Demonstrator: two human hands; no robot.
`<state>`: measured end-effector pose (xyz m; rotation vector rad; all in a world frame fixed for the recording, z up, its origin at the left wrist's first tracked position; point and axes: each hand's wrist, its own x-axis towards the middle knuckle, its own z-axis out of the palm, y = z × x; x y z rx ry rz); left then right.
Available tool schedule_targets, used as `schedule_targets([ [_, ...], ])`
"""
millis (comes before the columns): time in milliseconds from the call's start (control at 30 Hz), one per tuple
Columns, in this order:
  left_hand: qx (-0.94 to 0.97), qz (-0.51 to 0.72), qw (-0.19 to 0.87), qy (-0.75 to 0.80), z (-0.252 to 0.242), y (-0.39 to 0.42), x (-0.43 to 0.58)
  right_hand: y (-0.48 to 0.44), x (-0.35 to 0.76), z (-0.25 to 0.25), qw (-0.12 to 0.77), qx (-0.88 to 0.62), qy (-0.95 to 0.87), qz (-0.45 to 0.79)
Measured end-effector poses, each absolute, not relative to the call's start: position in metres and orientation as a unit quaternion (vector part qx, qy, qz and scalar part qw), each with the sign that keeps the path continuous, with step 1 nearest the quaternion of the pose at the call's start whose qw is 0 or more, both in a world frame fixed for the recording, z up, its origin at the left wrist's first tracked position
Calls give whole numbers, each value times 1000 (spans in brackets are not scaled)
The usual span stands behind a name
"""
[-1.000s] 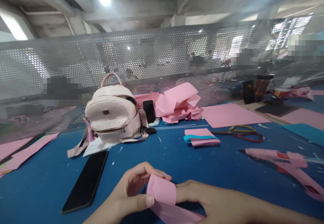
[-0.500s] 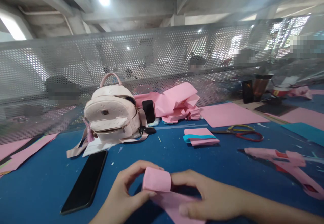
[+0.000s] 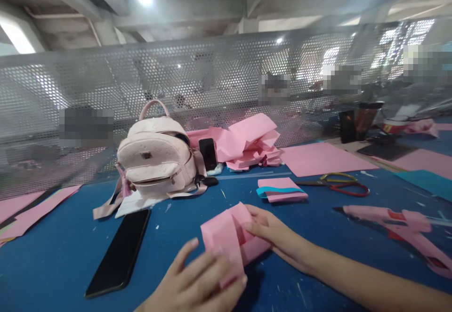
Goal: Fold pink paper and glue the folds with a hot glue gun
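A folded pink sheet (image 3: 222,234), which looks like paper or thin felt, is held up above the blue table with its folds standing apart. My right hand (image 3: 270,232) pinches its upper right corner between thumb and fingers. In front of its lower left part is my left hand (image 3: 201,276), fingers spread and slightly blurred; whether they touch the sheet I cannot tell. Behind them lies a folded pink piece with a blue strip (image 3: 282,190), and the scissors (image 3: 339,184) lie beside it. To the right is a pink glue gun (image 3: 391,220).
A large black phone (image 3: 120,253) lies left of my hands. Further back stand a cream backpack (image 3: 155,154), a small phone (image 3: 207,154) and crumpled pink sheets (image 3: 247,142). A flat pink sheet (image 3: 325,156) lies at right. A perforated metal screen (image 3: 226,76) closes off the back.
The pink sheet has been turned and lifted, and its folds now show open. My right hand has shifted up to its corner; my left hand has loosened from a pinch to spread fingers.
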<state>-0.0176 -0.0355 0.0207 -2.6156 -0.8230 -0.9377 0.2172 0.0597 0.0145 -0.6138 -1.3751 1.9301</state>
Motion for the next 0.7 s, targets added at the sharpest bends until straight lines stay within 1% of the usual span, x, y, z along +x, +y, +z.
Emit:
schedule_targets([
  [67,-819,-408,49,-401,2,-29,-16,66,219,9,370,-260,-520,725],
  [133,-729,-502,-116,-450,-8,-23,-15,72,220,4,397,-287,-509,707],
  [167,-690,-530,-190,-455,-11,-20,-14,75,220,2,405,-297,-507,701],
  [233,-638,-549,-294,-453,-12,-16,-12,77,220,0,413,-306,-506,693],
  [333,-576,-541,-435,-431,-11,-14,-10,75,218,2,415,-313,-506,689],
  [400,-547,-536,-508,-393,-11,-16,-9,71,217,4,413,-320,-507,686],
  [433,-544,-533,-524,-381,-11,-17,-9,69,217,5,412,-326,-509,682],
  [533,-553,-524,-504,-406,-11,-22,-8,66,217,5,416,-349,-523,658],
  [633,-558,-532,-458,-443,-12,-26,-7,65,218,3,421,-334,-544,645],
  [700,-574,-550,-402,-456,-12,-27,-7,65,219,2,422,-303,-567,639],
])
